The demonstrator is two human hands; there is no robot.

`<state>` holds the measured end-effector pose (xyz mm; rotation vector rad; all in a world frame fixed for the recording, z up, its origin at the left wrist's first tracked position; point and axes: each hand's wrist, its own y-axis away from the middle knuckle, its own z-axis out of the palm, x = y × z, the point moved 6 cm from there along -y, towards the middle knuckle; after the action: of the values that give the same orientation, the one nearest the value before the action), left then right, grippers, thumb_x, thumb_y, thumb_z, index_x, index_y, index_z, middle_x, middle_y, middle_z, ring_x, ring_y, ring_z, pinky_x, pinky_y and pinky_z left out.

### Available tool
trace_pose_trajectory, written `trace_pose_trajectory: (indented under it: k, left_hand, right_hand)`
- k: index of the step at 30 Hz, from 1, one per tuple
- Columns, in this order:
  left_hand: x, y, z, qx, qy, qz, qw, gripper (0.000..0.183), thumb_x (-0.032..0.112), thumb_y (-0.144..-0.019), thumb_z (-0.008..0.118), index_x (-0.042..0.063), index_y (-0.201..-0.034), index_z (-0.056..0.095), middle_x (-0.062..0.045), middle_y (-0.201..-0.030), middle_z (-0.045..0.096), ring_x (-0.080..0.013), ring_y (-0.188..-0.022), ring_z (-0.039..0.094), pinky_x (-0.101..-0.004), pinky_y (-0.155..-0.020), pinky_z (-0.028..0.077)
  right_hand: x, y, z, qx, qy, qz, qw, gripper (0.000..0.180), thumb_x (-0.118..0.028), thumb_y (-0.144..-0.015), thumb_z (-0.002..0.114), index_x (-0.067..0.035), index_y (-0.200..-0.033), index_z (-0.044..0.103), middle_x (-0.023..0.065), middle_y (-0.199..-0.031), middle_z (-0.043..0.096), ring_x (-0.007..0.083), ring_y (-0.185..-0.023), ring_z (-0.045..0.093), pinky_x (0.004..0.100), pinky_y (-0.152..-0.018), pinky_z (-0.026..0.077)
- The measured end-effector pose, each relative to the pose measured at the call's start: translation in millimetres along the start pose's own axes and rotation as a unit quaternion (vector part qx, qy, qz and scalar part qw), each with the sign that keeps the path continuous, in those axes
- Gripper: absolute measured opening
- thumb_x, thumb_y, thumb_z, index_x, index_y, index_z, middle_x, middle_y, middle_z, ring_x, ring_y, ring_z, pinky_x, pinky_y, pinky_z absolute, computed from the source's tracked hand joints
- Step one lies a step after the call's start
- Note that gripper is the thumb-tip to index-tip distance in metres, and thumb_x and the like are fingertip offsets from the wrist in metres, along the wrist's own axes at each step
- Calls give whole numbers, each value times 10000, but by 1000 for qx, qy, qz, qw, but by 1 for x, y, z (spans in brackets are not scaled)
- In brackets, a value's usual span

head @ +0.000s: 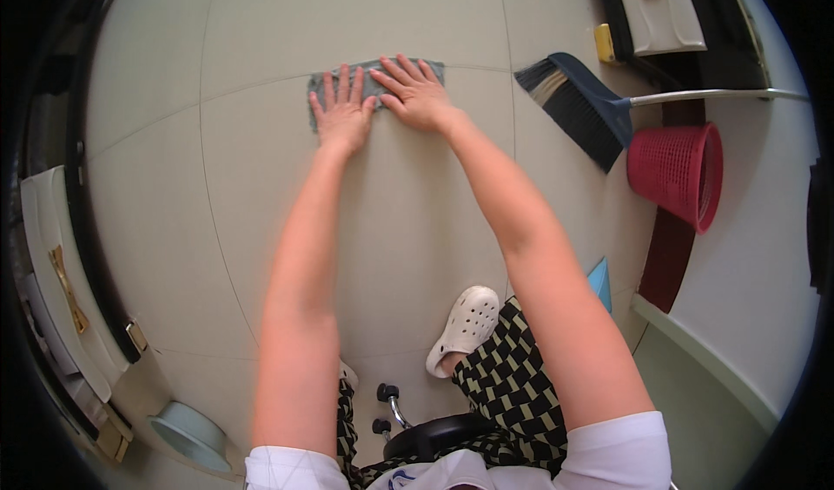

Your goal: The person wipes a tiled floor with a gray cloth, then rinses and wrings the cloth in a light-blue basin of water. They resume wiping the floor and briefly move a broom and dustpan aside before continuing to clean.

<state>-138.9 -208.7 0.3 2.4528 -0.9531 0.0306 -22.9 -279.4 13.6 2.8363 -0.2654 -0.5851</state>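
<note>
A grey cleaning cloth (374,86) lies spread on the tiled floor (404,229) in front of me. Palm down and fingers spread, my left hand (343,115) presses on the cloth's left part. My right hand (417,96) rests flat over its right part, fingers also apart. The two thumbs are close together near the cloth's lower edge. Both arms are stretched out ahead, and neither hand grips the fabric.
On the right are a broom (580,109) with dark bristles and a pink perforated basket (671,171). Cabinets with white drawer fronts (661,14) flank both sides. A pale basin (192,434) stands lower left. Below me are a wheeled stool (436,434) and my white clog (466,327).
</note>
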Motion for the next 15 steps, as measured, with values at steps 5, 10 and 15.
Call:
trace_pose_trajectory:
  k: [5, 10, 15]
  left_hand:
    - [40, 0, 7, -2, 13, 22, 1000, 594, 457, -970, 298, 251, -1495, 110, 15, -1567, 1, -272, -1438, -32, -560, -1119, 16]
    - [53, 30, 10, -15, 15, 44, 999, 598, 453, -965, 321, 254, -1493, 125, 20, -1567, -4, -255, -1439, -33, -548, -1123, -1]
    - [67, 63, 20, -68, 54, 11, 996, 603, 422, -966, 324, 248, -1497, 95, 18, -1568, -28, -256, -1438, -59, -548, -1118, -25]
  right_hand:
    - [30, 28, -2, 7, -6, 38, 999, 522, -424, -962, 335, -271, -1457, 276, -16, -1549, 151, 222, -1431, 104, 457, -1147, 91]
    - [21, 63, 1, 9, -4, 57, 998, 536, -399, -955, 359, -264, -1464, 258, -4, -1553, 132, 245, -1432, 90, 481, -1143, 79]
    - [13, 90, 6, -67, -38, 85, 993, 559, -390, -953, 363, -272, -1478, 208, -15, -1563, 67, 234, -1438, 42, 478, -1148, 40]
